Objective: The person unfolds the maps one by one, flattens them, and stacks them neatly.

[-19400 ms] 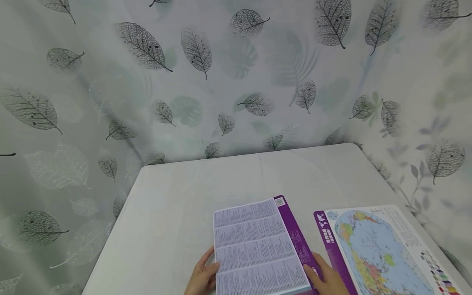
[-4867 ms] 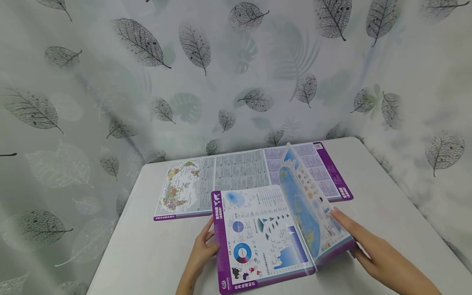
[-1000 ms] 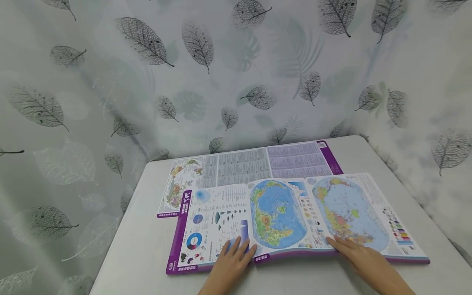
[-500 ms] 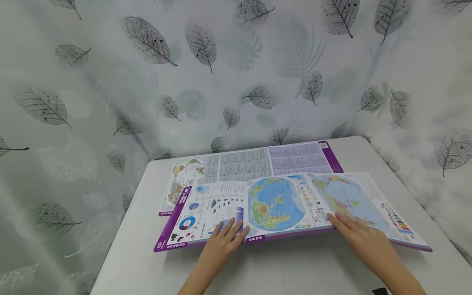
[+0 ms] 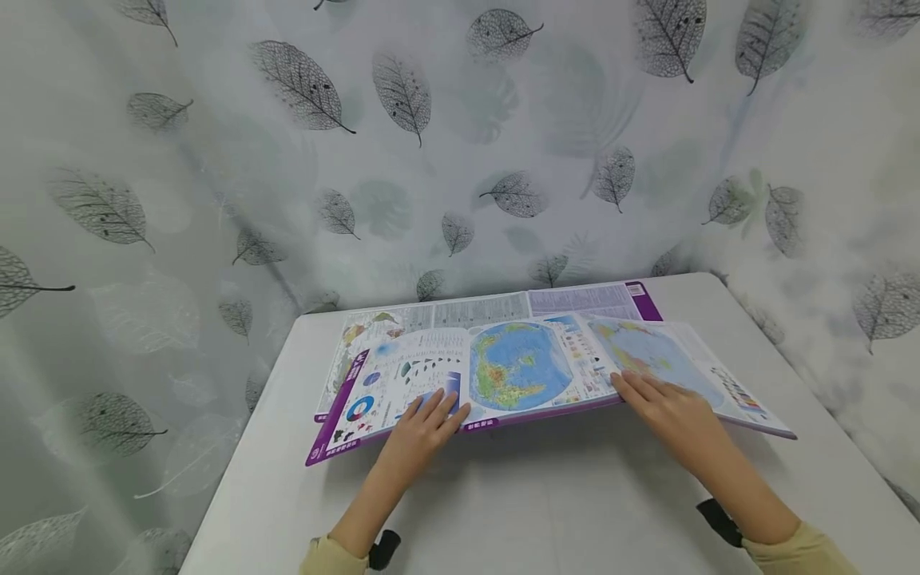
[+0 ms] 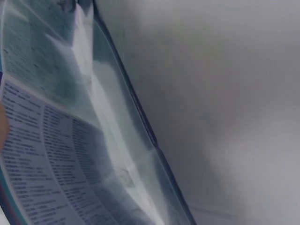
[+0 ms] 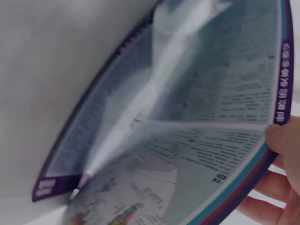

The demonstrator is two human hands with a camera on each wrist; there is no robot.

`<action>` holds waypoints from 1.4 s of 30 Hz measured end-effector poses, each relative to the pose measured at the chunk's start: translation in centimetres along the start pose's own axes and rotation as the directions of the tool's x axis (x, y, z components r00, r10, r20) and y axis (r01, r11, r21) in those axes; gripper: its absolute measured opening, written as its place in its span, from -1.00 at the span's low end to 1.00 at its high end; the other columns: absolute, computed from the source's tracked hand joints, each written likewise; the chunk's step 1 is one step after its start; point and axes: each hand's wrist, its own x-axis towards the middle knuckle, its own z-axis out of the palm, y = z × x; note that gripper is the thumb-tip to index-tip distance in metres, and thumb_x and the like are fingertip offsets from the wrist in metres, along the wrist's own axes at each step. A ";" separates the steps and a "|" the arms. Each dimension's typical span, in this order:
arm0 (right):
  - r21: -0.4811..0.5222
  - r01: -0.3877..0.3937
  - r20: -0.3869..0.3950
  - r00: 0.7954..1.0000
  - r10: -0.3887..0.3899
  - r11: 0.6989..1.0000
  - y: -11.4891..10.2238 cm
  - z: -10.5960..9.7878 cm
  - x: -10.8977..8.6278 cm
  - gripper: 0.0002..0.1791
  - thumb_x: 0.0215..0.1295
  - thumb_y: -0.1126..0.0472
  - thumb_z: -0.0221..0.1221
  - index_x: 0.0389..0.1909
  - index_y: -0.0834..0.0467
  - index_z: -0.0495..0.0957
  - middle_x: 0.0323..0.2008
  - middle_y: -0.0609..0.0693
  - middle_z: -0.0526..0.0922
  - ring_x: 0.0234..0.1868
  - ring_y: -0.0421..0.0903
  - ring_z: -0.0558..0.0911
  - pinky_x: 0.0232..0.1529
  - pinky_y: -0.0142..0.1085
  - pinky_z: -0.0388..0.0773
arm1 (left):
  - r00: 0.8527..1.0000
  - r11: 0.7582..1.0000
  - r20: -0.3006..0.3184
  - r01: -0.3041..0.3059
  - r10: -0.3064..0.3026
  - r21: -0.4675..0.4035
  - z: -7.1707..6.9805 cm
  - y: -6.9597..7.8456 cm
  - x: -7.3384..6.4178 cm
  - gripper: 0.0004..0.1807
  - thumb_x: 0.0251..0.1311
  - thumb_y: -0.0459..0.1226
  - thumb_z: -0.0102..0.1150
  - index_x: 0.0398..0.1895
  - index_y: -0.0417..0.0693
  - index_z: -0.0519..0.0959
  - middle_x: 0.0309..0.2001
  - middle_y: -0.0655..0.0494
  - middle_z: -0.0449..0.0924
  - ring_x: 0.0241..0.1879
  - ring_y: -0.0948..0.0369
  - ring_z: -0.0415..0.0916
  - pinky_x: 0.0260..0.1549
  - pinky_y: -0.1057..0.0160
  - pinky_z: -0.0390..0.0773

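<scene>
A three-panel fold-out world map (image 5: pixel 521 363), glossy with a purple border, is tilted with its near edge raised off the table. My left hand (image 5: pixel 420 435) grips that edge left of the middle, fingers spread on top; a bit of thumb (image 6: pixel 3 125) shows against the underside in the left wrist view. Right of the middle, my right hand (image 5: pixel 672 415) pinches the same edge, its thumb below and fingers above in the right wrist view. Behind lies a second unfolded map (image 5: pixel 582 300), printed with text panels, partly covered by the raised one.
The white table (image 5: pixel 517 511) has its far edge against a leaf-printed curtain (image 5: pixel 503 144), which hangs on the left and right as well. A dark band (image 5: pixel 719 523) sits at the right wrist and another dark strap (image 5: pixel 384 551) at the left.
Both maps were folded or half-unfolded earlier. Within the last second, my hands have lifted the front map's near edge and shifted it away from me, over more of the rear map.
</scene>
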 end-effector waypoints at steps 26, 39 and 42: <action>-0.127 0.028 -0.243 0.968 -0.058 0.992 1.2 11.8 3.2 -0.60 0.09 0.54 0.06 0.01 0.35 0.52 -0.13 0.26 0.62 -0.23 0.25 0.63 -0.46 0.01 0.58 | 0.987 1.000 -0.158 0.020 -0.016 0.021 7.5 -7.2 -1.0 -0.59 0.32 -0.48 -0.22 0.16 -0.18 0.48 0.15 -0.21 0.43 0.14 -0.10 0.36 -0.02 -0.13 0.42; -0.124 0.047 -0.127 0.990 -0.063 0.991 -0.2 13.6 2.5 -0.59 0.39 0.55 -0.26 0.03 0.30 0.52 -0.09 0.25 0.61 -0.24 0.20 0.64 -0.42 0.02 0.59 | 0.993 0.999 -0.114 0.025 -0.021 0.034 9.5 -7.8 -2.6 -0.51 0.06 -0.51 -0.06 0.13 -0.20 0.50 0.15 -0.21 0.42 0.14 -0.11 0.36 -0.02 -0.15 0.41; -0.138 0.049 -0.101 0.993 -0.064 0.989 -0.4 13.9 2.5 -0.33 0.48 0.41 -0.64 0.02 0.28 0.54 -0.08 0.23 0.61 -0.24 0.17 0.65 -0.41 0.01 0.59 | 0.996 0.999 -0.086 0.037 -0.035 0.026 9.8 -7.8 -2.9 -0.44 -0.06 -0.54 0.09 0.13 -0.19 0.50 0.15 -0.20 0.43 0.15 -0.11 0.35 0.00 -0.15 0.39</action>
